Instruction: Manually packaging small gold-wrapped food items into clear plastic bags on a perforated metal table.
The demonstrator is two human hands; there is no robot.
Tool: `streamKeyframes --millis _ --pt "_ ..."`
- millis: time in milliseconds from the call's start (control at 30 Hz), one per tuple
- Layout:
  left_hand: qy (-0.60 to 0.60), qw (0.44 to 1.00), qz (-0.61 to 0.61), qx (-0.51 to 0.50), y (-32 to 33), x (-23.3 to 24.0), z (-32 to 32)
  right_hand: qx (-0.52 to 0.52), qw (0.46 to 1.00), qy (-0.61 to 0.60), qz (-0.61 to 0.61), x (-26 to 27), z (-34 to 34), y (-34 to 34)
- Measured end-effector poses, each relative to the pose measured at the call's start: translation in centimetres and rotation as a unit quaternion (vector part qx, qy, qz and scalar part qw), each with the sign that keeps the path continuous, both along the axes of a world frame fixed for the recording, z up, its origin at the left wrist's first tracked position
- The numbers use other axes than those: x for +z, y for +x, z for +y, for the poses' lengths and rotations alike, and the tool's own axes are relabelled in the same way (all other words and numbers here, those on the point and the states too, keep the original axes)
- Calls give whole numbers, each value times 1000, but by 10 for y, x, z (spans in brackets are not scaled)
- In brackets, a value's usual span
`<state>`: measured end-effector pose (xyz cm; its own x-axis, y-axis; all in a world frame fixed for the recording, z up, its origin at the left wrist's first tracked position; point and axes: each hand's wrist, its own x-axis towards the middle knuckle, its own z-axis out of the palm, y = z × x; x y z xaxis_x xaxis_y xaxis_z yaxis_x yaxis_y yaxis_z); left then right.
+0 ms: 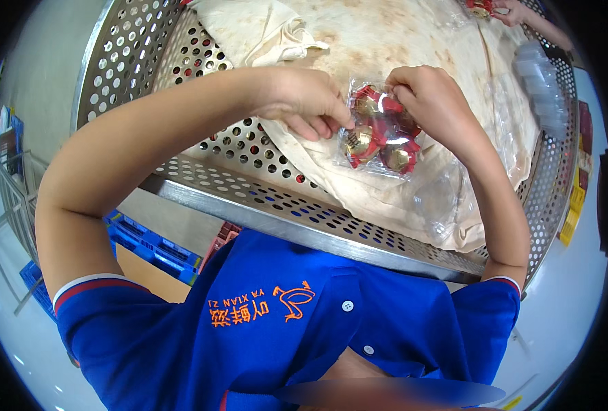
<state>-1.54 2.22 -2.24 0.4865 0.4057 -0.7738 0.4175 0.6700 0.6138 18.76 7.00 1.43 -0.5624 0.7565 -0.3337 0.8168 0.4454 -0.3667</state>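
Note:
A clear plastic tray pack (381, 128) of several red-and-gold foil-wrapped pieces is between my hands, over a stained cream cloth (365, 41). My left hand (309, 103) comes in from the left, its thumb and forefinger at the pack's left edge, the other fingers curled loosely. My right hand (427, 95) pinches the pack's upper right corner with bent fingers. Clear plastic packaging (440, 200) lies on the cloth below my right forearm.
The cloth covers part of a perforated metal table with a raised rim (263, 226). A stack of clear plastic trays (540, 90) stands at the right. Another person's hand (512, 11) holds a red-and-gold piece at the upper right. Blue pallets (155, 246) are on the floor.

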Motion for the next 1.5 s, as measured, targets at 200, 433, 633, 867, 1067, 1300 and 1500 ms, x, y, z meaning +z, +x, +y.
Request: streamKeyframes --millis 200,433,633,867,1067,1300,1500 --pt "49 997 37 45 13 -13 -9 5 1000 21 14 -4 2 3" --pt "162 983 75 44 19 -24 -17 -4 1000 2 -8 -5 4 0" --pt "106 992 -8 -68 -8 5 12 7 999 31 21 7 -4 7" --pt "285 950 -63 -112 10 36 -6 165 937 254 172 10 -56 17" --pt "385 916 27 -105 19 51 -31 78 932 263 235 14 -71 21" --pt "406 901 105 -106 20 51 -46 199 908 310 198 8 -79 21" --pt "364 931 33 -20 12 52 -51 233 876 380 182 3 -80 21"
